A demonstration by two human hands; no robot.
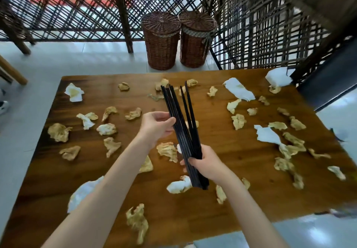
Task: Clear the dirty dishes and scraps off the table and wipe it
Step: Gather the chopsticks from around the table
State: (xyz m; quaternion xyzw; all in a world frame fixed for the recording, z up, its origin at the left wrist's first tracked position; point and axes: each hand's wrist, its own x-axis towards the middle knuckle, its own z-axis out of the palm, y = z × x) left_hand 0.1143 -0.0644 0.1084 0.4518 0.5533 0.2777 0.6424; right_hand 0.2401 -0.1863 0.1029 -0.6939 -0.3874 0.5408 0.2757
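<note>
Head view showed us holding the black chopsticks (180, 129) above the table (222, 199), long axis running away from us: our right hand (205, 161) clamped their near ends, our left hand (157, 126) pinched midway, tips fanned apart.

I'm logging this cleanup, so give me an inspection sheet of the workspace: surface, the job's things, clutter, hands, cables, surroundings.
Surface: wooden table, strewn all over, not yet wiped.
Job's things: bundle of black chopsticks held above the table, fanned out at the far end; no dishes seen.
Clutter: yellowish food scraps across the whole top; crumpled white napkins among them.
Hands: left hand pinches the chopsticks mid-length; right hand grips them near the lower end.
Cables: nothing seen.
Surroundings: two lidded wicker baskets on the floor beyond the table; dark lattice screen behind.
</note>
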